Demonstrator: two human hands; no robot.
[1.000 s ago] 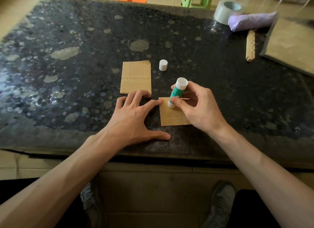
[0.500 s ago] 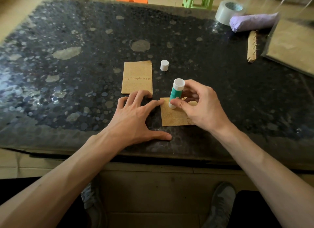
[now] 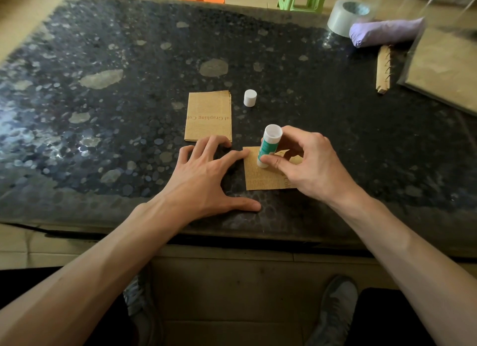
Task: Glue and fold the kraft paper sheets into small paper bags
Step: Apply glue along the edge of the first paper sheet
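Observation:
A small printed kraft paper piece (image 3: 263, 177) lies near the table's front edge. My right hand (image 3: 309, 165) grips a green and white glue stick (image 3: 268, 146), nearly upright, with its lower end on the paper's upper part. My left hand (image 3: 206, 175) lies flat on the table, fingers spread, its index fingertip on the paper's upper left corner. A stack of folded kraft paper pieces (image 3: 208, 117) lies just beyond the left fingers. The white glue cap (image 3: 249, 97) stands to the right of that stack.
At the far right of the dark speckled table (image 3: 103, 113) lie a tape roll (image 3: 346, 16), a purple bundle (image 3: 384, 32), a spiral-edged kraft strip (image 3: 383, 70) and a large kraft sheet pack (image 3: 444, 66). Orange and green stools stand beyond the table.
The glue stick has tipped from a slant to nearly upright, and my right hand has shifted slightly on the paper. My left hand has stayed in place.

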